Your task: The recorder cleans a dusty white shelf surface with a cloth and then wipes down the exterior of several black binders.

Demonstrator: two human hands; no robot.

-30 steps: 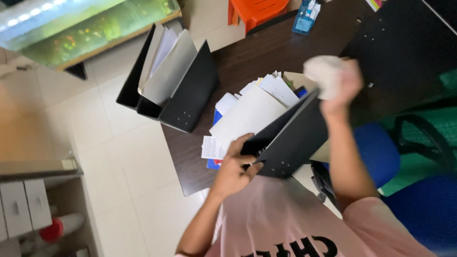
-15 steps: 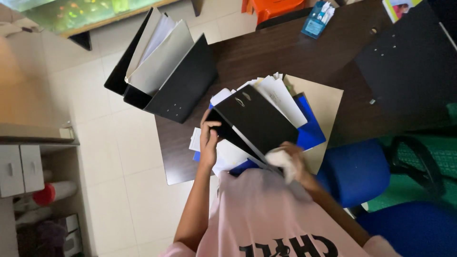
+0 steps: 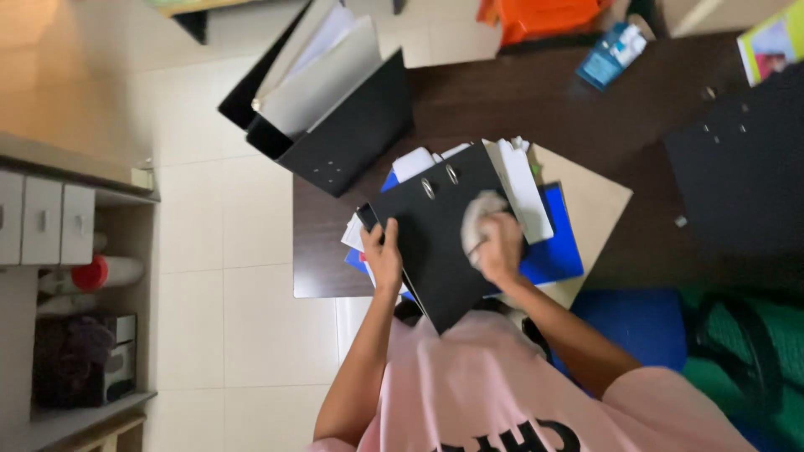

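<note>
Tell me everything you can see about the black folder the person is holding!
The black folder is a flat ring binder, closed, with a smooth, matte cover and two metal rings showing near its top edge. It lies tilted over a pile of papers and a blue folder on the dark wooden desk. The left hand grips its left edge. The right hand presses a crumpled pale cloth onto its cover.

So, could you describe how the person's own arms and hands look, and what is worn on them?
Both arms are bare: no sleeve reaches past the shoulder. The left hand and right hand wear no gloves, and no rings, watch or bracelet can be made out. The person wears a pink short-sleeved T-shirt with dark print on the chest.
</note>
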